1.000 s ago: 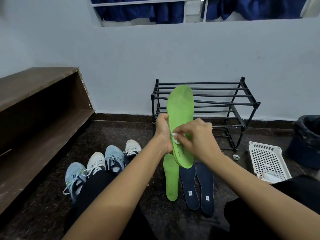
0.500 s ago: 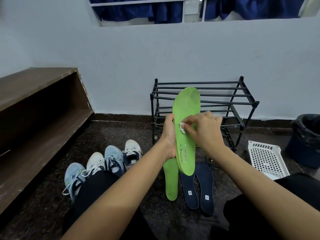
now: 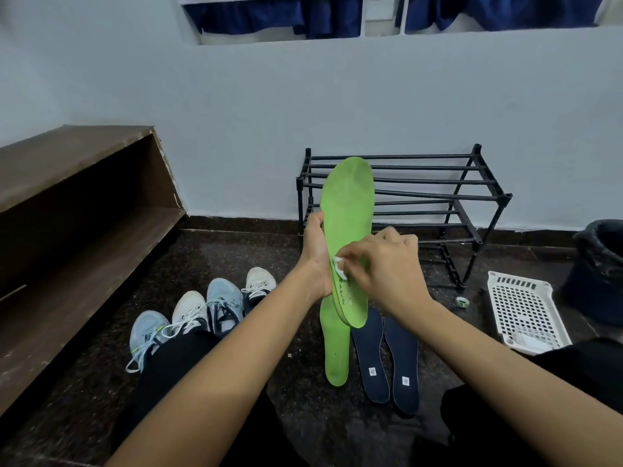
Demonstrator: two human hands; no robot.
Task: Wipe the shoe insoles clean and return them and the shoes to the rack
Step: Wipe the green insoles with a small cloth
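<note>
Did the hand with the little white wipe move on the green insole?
Yes. The right hand slid its wipe back down the held green insole, away from the rack's bars.

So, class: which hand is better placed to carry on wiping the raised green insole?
Right hand: it already pinches the white wipe against the green insole, while the left hand grips its edge.

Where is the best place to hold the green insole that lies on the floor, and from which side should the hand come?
Probably the near end of the green insole on the floor, pinched across its narrow width from above. It lies flat, its left edge is free, a navy insole lies close on its right, and its far end is hidden behind the held insole.
</note>
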